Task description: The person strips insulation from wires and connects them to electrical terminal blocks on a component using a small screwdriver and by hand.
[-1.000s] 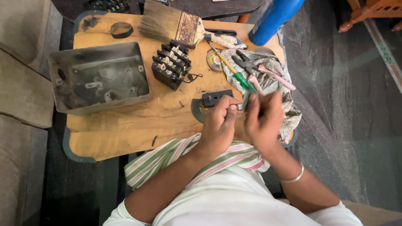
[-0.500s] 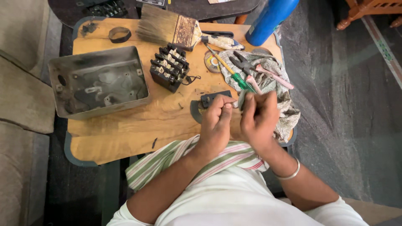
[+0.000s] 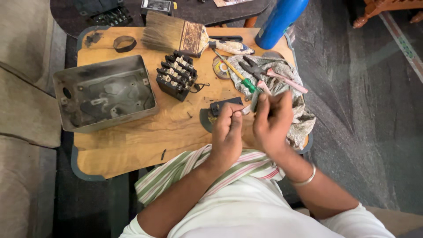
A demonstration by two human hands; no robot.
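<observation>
Nearest the body, left hand [image 3: 227,132] and right hand [image 3: 272,121] pinch a small grey part [image 3: 254,100] between closed fingertips — held just above the wooden board [image 3: 132,141]. Farther off lie a metal box [image 3: 103,92], black terminal block [image 3: 176,75], pliers [image 3: 264,72], brush [image 3: 176,33]; dark stone floor [image 3: 361,110] on the right.

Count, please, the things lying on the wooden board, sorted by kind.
Hand tools: 3 (brush, screwdriver, pliers)
Metal box: 1
Black terminal block: 1
Cloth: 1
Dark ring: 1
Total: 7
</observation>
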